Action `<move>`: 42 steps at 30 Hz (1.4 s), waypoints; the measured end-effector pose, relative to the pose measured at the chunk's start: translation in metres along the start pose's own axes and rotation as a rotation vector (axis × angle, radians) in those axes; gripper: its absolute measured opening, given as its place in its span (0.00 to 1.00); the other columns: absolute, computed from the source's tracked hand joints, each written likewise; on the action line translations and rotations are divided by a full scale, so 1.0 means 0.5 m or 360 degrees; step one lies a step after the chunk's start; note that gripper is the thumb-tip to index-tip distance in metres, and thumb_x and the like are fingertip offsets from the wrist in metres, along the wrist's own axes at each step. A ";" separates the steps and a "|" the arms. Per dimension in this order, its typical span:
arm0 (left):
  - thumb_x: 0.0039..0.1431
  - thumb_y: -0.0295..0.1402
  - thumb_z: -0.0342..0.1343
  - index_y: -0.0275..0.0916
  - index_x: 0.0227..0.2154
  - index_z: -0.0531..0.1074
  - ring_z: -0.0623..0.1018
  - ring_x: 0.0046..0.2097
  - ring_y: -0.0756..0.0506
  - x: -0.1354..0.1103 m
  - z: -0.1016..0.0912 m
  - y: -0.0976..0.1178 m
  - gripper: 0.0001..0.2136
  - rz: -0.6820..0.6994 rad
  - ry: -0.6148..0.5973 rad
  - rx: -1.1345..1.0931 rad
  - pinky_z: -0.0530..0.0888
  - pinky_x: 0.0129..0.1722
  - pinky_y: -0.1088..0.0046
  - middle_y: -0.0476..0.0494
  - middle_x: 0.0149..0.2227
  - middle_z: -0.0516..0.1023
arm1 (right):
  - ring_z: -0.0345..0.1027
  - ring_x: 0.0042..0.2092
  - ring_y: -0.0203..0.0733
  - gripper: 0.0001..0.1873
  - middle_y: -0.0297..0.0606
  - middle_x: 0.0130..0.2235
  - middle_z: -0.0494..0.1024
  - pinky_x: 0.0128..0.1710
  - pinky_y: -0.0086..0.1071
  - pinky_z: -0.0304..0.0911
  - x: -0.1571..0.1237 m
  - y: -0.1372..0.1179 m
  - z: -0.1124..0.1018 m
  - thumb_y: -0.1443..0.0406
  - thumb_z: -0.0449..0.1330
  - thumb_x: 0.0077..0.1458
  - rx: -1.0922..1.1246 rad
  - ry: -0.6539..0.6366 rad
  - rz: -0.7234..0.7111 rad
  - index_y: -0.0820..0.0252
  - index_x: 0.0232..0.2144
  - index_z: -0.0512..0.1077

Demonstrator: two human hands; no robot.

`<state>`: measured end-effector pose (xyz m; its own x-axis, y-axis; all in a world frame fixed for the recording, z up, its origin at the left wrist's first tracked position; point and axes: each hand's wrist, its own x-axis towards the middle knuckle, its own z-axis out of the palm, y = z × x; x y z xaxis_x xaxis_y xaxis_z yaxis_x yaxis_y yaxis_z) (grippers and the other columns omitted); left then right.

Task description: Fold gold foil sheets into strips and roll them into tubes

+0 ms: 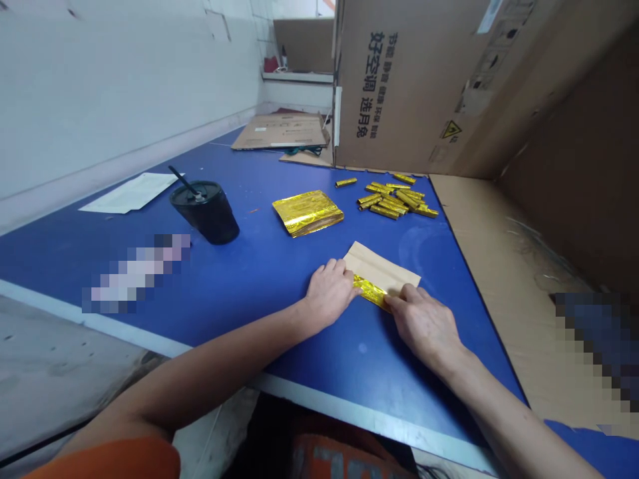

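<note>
A gold foil strip [370, 293] lies on a kraft paper sheet [382, 266].

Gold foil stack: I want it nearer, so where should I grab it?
Take the gold foil stack by its near edge, from your side: it lies flat on the blue table, so slide fingers under and pinch.

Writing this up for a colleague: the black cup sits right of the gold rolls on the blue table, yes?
No: the head view shows the cup left of the gold rolls, not right of them; it is on the blue table.
</note>
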<state>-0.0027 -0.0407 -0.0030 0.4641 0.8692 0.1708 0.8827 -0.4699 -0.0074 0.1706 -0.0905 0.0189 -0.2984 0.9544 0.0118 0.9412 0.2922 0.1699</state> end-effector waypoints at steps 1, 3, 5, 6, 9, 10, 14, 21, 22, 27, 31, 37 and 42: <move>0.55 0.41 0.52 0.34 0.36 0.71 0.67 0.42 0.41 0.001 0.000 0.000 0.14 0.0015 0.0006 0.0001 0.65 0.40 0.66 0.40 0.37 0.69 | 0.67 0.38 0.47 0.15 0.43 0.37 0.73 0.30 0.34 0.59 -0.001 0.000 0.000 0.68 0.46 0.56 -0.0029 0.0065 -0.0026 0.58 0.33 0.72; 0.54 0.41 0.53 0.34 0.35 0.71 0.67 0.41 0.41 0.002 0.002 0.000 0.14 0.0029 0.0016 0.0000 0.65 0.41 0.66 0.40 0.36 0.69 | 0.64 0.46 0.51 0.16 0.46 0.45 0.72 0.40 0.43 0.59 -0.003 -0.001 0.002 0.71 0.46 0.54 -0.0066 0.0191 -0.0098 0.59 0.34 0.73; 0.54 0.41 0.53 0.34 0.36 0.71 0.67 0.42 0.41 0.002 0.004 0.000 0.15 0.0021 0.0021 -0.0016 0.66 0.41 0.67 0.40 0.37 0.69 | 0.57 0.53 0.54 0.18 0.46 0.51 0.68 0.48 0.51 0.52 -0.006 -0.002 0.006 0.73 0.44 0.53 -0.0061 0.0269 -0.0179 0.60 0.37 0.73; 0.54 0.42 0.53 0.34 0.36 0.71 0.67 0.42 0.41 0.002 0.004 0.000 0.15 0.0016 0.0020 -0.0027 0.66 0.40 0.68 0.40 0.38 0.69 | 0.55 0.55 0.54 0.20 0.46 0.53 0.67 0.50 0.54 0.49 -0.007 -0.002 0.008 0.75 0.43 0.53 -0.0047 0.0275 -0.0212 0.61 0.39 0.72; 0.54 0.41 0.52 0.34 0.37 0.70 0.67 0.43 0.41 0.005 0.003 -0.002 0.15 0.0017 -0.0007 -0.0055 0.67 0.40 0.68 0.39 0.39 0.69 | 0.56 0.55 0.52 0.23 0.46 0.54 0.66 0.52 0.57 0.45 -0.009 -0.004 0.015 0.77 0.41 0.52 0.0017 0.0242 -0.0284 0.64 0.46 0.68; 0.55 0.41 0.52 0.34 0.37 0.70 0.67 0.43 0.41 0.008 0.002 -0.005 0.14 0.0022 -0.0026 -0.0064 0.67 0.40 0.68 0.39 0.39 0.69 | 0.56 0.56 0.52 0.25 0.46 0.55 0.65 0.53 0.58 0.44 -0.009 -0.004 0.017 0.78 0.41 0.52 0.0039 0.0229 -0.0319 0.64 0.48 0.67; 0.55 0.38 0.52 0.33 0.37 0.70 0.68 0.44 0.41 0.029 -0.001 -0.022 0.13 0.0120 -0.0099 -0.0137 0.66 0.43 0.67 0.39 0.40 0.70 | 0.54 0.57 0.49 0.29 0.44 0.56 0.62 0.55 0.57 0.43 -0.005 -0.008 0.028 0.79 0.42 0.49 0.0152 0.0131 -0.0544 0.62 0.52 0.63; 0.56 0.36 0.52 0.38 0.39 0.70 0.70 0.48 0.45 0.068 0.007 -0.050 0.10 0.0303 -0.0155 -0.0215 0.55 0.54 0.63 0.44 0.44 0.73 | 0.56 0.55 0.49 0.24 0.49 0.55 0.63 0.56 0.52 0.45 -0.011 -0.025 0.019 0.75 0.44 0.52 0.0236 0.0040 -0.0629 0.69 0.51 0.64; 0.56 0.36 0.52 0.39 0.39 0.70 0.69 0.49 0.45 0.071 0.009 -0.053 0.10 0.0309 -0.0160 -0.0218 0.54 0.55 0.61 0.44 0.45 0.72 | 0.57 0.55 0.50 0.22 0.50 0.54 0.64 0.56 0.52 0.44 -0.015 -0.031 0.013 0.72 0.45 0.54 0.0240 0.0034 -0.0642 0.69 0.50 0.65; 0.57 0.36 0.50 0.43 0.43 0.68 0.60 0.57 0.41 0.078 0.007 -0.062 0.11 0.0321 -0.0263 -0.0210 0.49 0.55 0.51 0.47 0.53 0.67 | 0.59 0.54 0.52 0.22 0.55 0.52 0.66 0.56 0.51 0.45 -0.028 -0.052 -0.015 0.62 0.48 0.56 0.0253 -0.0019 -0.0690 0.71 0.48 0.67; 0.57 0.31 0.49 0.37 0.45 0.68 0.55 0.60 0.38 0.062 -0.002 -0.037 0.13 0.0269 -0.0123 -0.0070 0.50 0.55 0.52 0.40 0.56 0.61 | 0.59 0.54 0.52 0.23 0.55 0.52 0.67 0.56 0.49 0.47 -0.028 -0.055 -0.017 0.60 0.48 0.56 0.0262 -0.0041 -0.0689 0.70 0.48 0.68; 0.59 0.27 0.44 0.30 0.41 0.70 0.67 0.52 0.45 -0.002 0.004 0.018 0.12 0.0497 -0.0022 -0.0200 0.56 0.56 0.69 0.36 0.48 0.70 | 0.60 0.53 0.52 0.27 0.56 0.52 0.66 0.56 0.47 0.47 -0.026 -0.052 -0.012 0.58 0.50 0.54 0.0311 -0.0046 -0.0667 0.73 0.50 0.65; 0.62 0.35 0.40 0.34 0.50 0.63 0.60 0.58 0.46 -0.028 0.021 -0.003 0.17 0.0498 -0.0065 -0.0394 0.55 0.56 0.67 0.41 0.55 0.64 | 0.61 0.52 0.51 0.26 0.54 0.51 0.68 0.56 0.47 0.47 -0.029 -0.053 -0.017 0.58 0.51 0.54 0.0340 -0.0057 -0.0652 0.71 0.49 0.65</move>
<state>-0.0098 -0.0506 -0.0156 0.7148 0.6812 0.1585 0.6561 -0.7316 0.1854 0.1484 -0.1125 0.0225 -0.6506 0.7579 -0.0485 0.7594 0.6485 -0.0531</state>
